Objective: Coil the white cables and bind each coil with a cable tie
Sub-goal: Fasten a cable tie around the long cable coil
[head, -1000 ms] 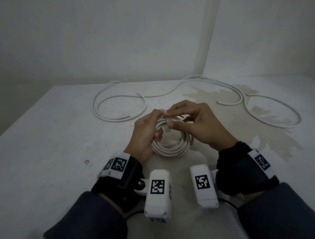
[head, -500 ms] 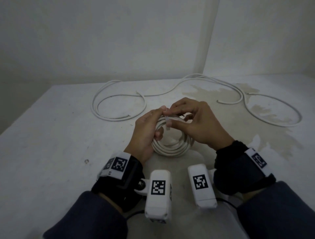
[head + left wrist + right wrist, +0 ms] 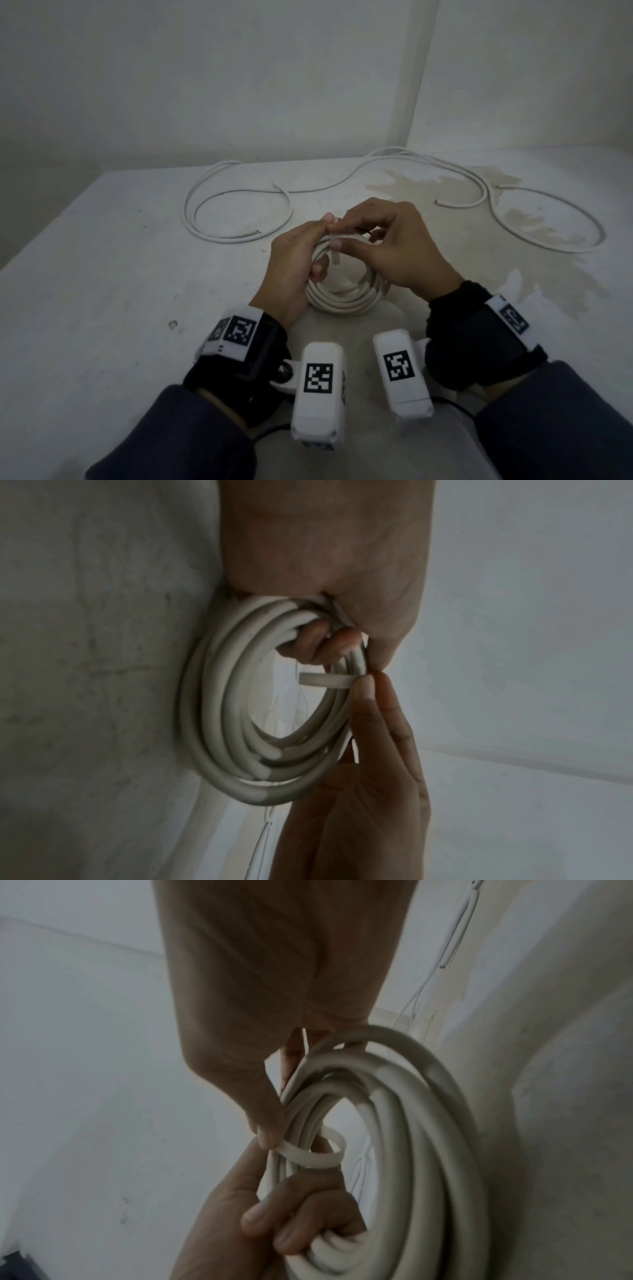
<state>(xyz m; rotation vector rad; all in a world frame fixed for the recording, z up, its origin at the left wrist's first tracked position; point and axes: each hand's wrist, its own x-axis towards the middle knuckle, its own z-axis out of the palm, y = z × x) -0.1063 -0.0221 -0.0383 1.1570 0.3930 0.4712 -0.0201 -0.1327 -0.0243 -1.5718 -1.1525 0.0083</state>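
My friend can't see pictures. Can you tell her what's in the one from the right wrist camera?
A left hand grips a coil of white cable while the right hand pinches a flat white cable tie looped around one side of the coil. A pale table lies behind.

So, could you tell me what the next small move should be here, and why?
Probably feed the free end of the cable tie on round the bundle and draw it snug. The right hand pinches the tie, which curls only loosely around the strands, while the left hand grips the coil. I cannot tell whether it is fastened yet.
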